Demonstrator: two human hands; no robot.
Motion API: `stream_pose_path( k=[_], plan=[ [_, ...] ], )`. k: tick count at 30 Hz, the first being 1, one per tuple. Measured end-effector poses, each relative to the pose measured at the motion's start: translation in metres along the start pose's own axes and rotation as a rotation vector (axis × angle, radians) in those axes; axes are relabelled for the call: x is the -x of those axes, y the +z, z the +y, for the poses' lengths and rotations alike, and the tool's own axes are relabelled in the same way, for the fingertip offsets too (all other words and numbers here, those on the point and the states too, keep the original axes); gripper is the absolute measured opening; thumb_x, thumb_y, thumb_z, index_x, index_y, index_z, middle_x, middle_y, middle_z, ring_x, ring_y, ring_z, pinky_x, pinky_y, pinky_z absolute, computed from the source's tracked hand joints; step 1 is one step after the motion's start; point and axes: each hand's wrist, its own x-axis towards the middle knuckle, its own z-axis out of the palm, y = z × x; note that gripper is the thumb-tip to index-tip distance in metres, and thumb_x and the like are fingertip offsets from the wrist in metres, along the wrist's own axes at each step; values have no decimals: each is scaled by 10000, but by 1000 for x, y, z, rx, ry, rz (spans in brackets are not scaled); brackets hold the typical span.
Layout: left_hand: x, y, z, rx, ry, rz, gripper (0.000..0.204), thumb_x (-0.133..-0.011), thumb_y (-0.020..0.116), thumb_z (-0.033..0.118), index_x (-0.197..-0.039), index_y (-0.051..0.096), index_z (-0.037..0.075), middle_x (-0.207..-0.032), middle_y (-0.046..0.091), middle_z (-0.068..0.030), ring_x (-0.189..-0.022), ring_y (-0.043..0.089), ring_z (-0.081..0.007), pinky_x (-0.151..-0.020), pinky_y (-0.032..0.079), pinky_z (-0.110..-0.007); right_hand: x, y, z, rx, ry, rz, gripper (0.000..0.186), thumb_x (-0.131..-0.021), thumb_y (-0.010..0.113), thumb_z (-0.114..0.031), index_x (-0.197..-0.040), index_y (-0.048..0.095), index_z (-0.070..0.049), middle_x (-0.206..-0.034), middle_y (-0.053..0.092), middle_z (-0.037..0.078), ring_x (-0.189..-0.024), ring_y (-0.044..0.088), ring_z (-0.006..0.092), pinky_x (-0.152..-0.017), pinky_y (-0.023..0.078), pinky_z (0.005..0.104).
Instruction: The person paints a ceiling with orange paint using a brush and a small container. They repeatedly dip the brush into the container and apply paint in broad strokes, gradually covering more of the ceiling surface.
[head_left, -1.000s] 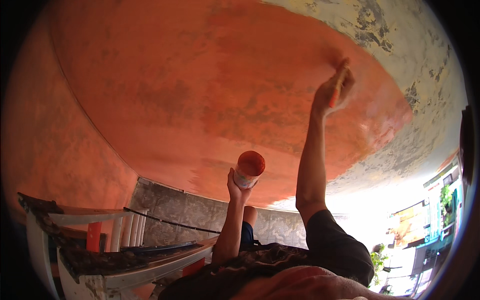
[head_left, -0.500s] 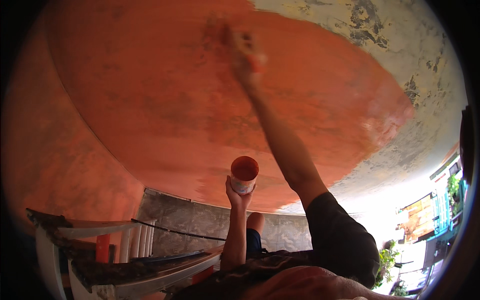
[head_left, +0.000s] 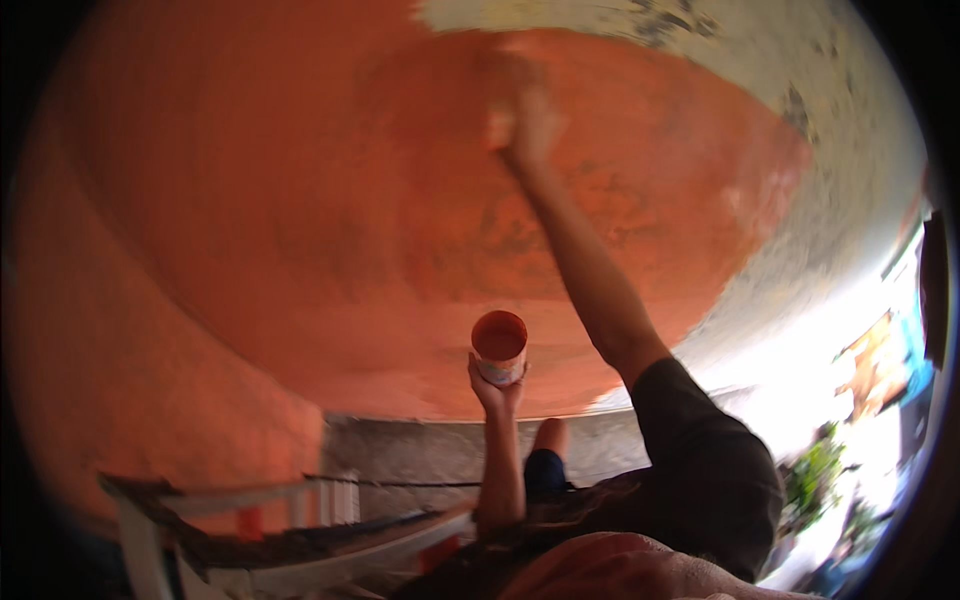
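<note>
My left hand [head_left: 497, 393] is wrapped round a paint pot [head_left: 500, 345] from below and holds it upright in front of the wall. The pot is round and pale outside, with orange-red paint inside. High up, my right hand [head_left: 538, 122] is smeared by motion against the orange painted wall [head_left: 400, 200]. It is closed on a paintbrush [head_left: 518, 62], whose blurred bristle end meets the wall near the upper edge of the painted area. Darker patches show through the orange below that hand.
Pale, flaking wall [head_left: 850, 190] borders the orange at the top and right. A stepladder [head_left: 330, 565] with a paint-stained top stands at the lower left. Grey tiles [head_left: 420, 452] run below the wall. A green plant [head_left: 815, 475] and bright daylight are at the lower right.
My right hand has swept to the right along the wall with the paintbrush. The view has shifted slightly, so the ladder and pot appear further right. My left hand keeps its hold.
</note>
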Motion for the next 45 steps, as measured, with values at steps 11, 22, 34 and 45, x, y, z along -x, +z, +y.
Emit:
stream_pose_path(
  k=[11,22,34,45],
  plan=[
    [22,20,18,49,91,-52,638,-906,589,558,-1276,589,39,-1097,656,-140,-961,633,-338,-737,614,-416,-40,-50,86,-291,212,-36,426,-950,666,-335,-1275,660,-60,-997,707,103,-885,689,239,-798,558,368],
    [24,34,-19,-34,-113,-111,651,-873,630,599,-1284,612,96,-1170,661,-133,-1040,645,-359,-757,610,-415,-104,-329,295,478,-71,627,266,-973,684,-244,-1106,692,-15,-946,715,45,-887,673,146,-758,543,298],
    [3,53,-43,-79,-314,-51,675,-868,637,605,-1302,612,89,-1200,661,-127,-1099,639,-365,-792,606,-428,-51,-207,153,-326,-77,-288,347,-964,583,-163,-1306,630,-125,-1222,663,41,-1067,645,185,-873,542,333],
    [17,55,-63,-123,-363,-83,606,-876,685,498,-1298,606,69,-1234,634,-159,-1153,593,-331,-818,581,-414,-57,-424,417,9,554,572,320,-912,626,-186,-1215,725,-213,-1118,738,62,-947,701,186,-783,552,340]
  ],
)
